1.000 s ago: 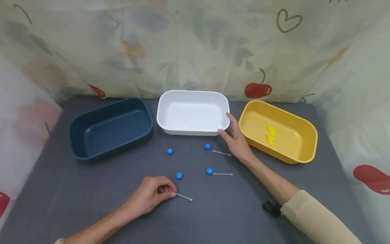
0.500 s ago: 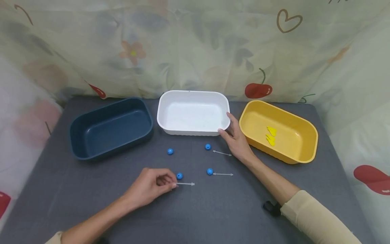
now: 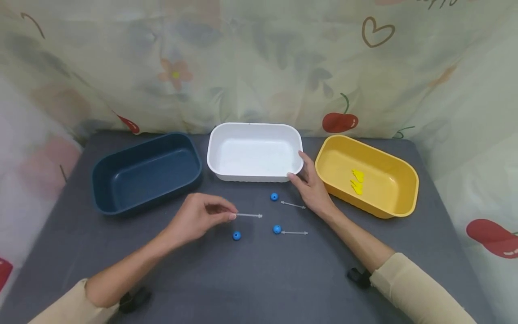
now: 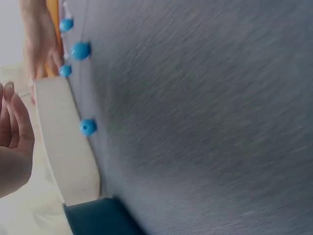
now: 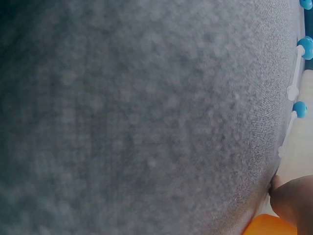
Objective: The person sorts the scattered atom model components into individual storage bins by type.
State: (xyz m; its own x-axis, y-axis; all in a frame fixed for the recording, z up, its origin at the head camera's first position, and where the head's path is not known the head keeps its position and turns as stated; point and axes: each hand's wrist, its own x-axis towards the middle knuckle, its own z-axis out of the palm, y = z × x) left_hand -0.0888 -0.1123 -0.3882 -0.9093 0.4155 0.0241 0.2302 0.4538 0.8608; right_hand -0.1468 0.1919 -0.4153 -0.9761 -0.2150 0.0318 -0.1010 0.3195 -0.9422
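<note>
My left hand (image 3: 200, 216) pinches one end of a thin pale plastic rod (image 3: 248, 215) between thumb and fingers, raised above the table. The rod points right and has a small knob at its free end. My right hand (image 3: 313, 186) holds the near right corner of a white plastic tub (image 3: 255, 176), thumb at the front, fingers along the side. Below the left hand lies a blue bead (image 3: 236, 235) with a hole. Two more beads lie right of it, each beside another rod (image 3: 294, 233). A further blue bead (image 4: 88, 127) shows in the left wrist view, hidden in the head view.
A dark blue tub (image 3: 147, 204) stands at the left. On the right a yellow tub (image 3: 398, 180) holds two small bright yellow pieces (image 3: 357, 187). All stand on a grey cloth-covered table (image 3: 259, 283), with a patterned curtain (image 3: 259, 63) behind.
My left hand has lifted the rod and carried it away from me, toward the white tub, now covering one bead in the head view. My right hand stays on the tub's corner.
</note>
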